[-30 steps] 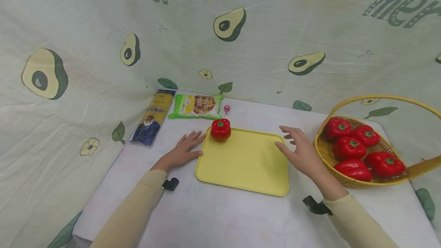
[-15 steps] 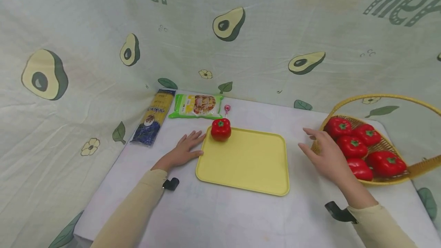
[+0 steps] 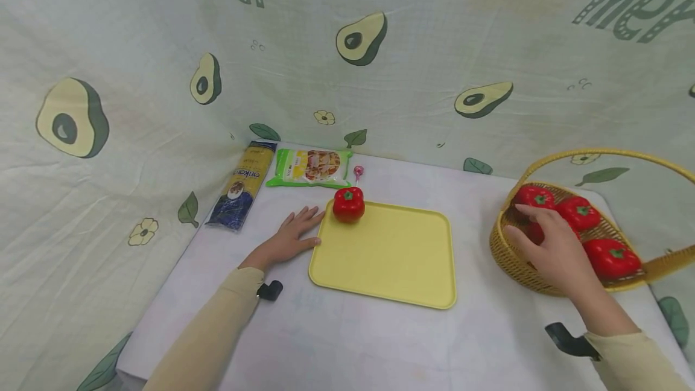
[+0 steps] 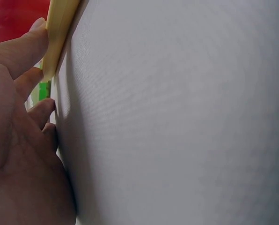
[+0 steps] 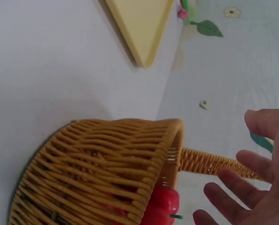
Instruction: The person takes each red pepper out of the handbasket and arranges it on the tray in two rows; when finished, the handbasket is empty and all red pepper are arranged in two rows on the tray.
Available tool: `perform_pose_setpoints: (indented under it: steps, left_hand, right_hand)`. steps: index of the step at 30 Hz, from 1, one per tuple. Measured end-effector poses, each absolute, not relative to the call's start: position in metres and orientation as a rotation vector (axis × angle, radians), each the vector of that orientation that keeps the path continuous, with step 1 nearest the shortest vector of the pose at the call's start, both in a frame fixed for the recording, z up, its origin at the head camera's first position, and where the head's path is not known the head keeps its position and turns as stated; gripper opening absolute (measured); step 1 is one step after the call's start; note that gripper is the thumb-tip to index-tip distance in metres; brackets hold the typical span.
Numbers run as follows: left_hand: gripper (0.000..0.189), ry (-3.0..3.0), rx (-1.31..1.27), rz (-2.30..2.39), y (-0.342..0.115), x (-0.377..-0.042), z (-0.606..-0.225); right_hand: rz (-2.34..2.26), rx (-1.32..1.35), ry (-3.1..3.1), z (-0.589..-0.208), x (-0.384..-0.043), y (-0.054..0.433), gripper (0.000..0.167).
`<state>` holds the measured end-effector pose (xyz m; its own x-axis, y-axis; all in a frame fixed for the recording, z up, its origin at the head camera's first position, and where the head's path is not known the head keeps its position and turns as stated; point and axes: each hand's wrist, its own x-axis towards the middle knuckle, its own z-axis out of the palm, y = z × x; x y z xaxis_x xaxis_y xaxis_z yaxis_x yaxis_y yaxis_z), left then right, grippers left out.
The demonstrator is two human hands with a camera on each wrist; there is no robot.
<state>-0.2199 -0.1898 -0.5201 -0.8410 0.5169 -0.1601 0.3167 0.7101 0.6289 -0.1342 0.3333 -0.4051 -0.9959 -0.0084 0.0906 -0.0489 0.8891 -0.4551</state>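
Yellow tray [image 3: 382,255] between outstretched hands [image 3: 286,240] [image 3: 556,252]

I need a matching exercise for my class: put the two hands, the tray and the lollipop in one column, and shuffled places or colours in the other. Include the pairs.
Column one
1. Left hand
2. Right hand
3. Tray
4. Lollipop

Column two
A. Pink, beside the green packet
B. Over the basket
C. Yellow, with one pepper at a corner
D. At the tray's left edge

Pairs: 1-D, 2-B, 3-C, 4-A
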Motion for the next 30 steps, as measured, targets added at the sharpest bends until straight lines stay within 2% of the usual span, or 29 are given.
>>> perform_pose_setpoints:
  steps: [19, 30]
  left_hand:
    - [0.073, 2.605, 0.681, 0.896, -0.189, -0.218, -0.519]
    - [0.074, 2.605, 0.671, 0.871, -0.190, -0.218, -0.518]
  right_hand:
    - [0.499, -0.126, -3.061, -0.409, -0.145, 0.385, 0.072]
    - [0.439, -0.116, -3.139, -0.410, -0.151, 0.406, 0.075]
